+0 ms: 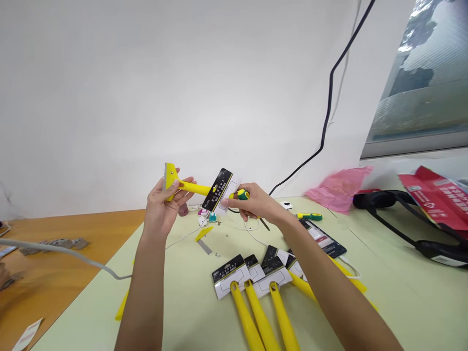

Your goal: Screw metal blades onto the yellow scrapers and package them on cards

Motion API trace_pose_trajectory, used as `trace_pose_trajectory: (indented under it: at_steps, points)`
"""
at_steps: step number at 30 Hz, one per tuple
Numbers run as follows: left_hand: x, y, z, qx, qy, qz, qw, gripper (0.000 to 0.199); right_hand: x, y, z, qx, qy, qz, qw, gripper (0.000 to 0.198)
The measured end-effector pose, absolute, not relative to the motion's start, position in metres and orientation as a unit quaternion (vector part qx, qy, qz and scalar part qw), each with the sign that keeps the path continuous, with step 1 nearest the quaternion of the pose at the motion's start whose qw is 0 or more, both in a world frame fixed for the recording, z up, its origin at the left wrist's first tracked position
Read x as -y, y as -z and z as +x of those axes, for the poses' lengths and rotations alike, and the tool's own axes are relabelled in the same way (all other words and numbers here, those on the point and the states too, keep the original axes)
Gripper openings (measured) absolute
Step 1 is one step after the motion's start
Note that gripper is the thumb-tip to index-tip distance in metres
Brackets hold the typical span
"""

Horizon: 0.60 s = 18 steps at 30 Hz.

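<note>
My left hand (pixel 164 207) is closed around the head of a yellow scraper (pixel 197 188), its blade edge facing left. A black-and-white header card (pixel 221 190) hangs at the far end of the scraper's handle. My right hand (pixel 256 202) pinches the card's edge between its fingers. A screwdriver (pixel 243 195) with a green-and-yellow handle is tucked in that same hand, its shaft pointing down behind the fingers. Below, several yellow scraper handles (pixel 265 314) with cards lie on the table. A loose yellow piece (pixel 204 234) and a metal blade strip (pixel 204 245) lie beyond them.
A second screwdriver (pixel 310 216), a phone (pixel 321 238) with a white cable and a pink plastic bag (pixel 340 190) lie on the pale table (pixel 183 312). Black headgear (pixel 402 224) sits at right. Another person's hand (pixel 4 275) shows at the left edge above an orange table (pixel 73 268).
</note>
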<state>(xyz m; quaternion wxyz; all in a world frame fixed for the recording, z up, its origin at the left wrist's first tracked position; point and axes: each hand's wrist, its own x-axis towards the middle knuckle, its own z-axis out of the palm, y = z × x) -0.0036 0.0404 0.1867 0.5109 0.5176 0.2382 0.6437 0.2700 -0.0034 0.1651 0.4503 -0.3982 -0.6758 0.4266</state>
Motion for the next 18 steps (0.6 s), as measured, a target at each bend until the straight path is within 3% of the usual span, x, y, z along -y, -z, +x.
trace_pose_trajectory:
  at_steps: [10, 18]
  points:
    - [-0.033, -0.191, -0.003, -0.264, -0.589, 0.569, 0.510, 0.058, 0.016, -0.173, 0.264, 0.705, -0.385, -0.443, 0.398, 0.039]
    - [-0.029, -0.190, -0.002, -0.309, -0.500, 0.646, 0.486, 0.058, 0.016, -0.173, 0.264, 0.739, -0.371, -0.457, 0.329, 0.042]
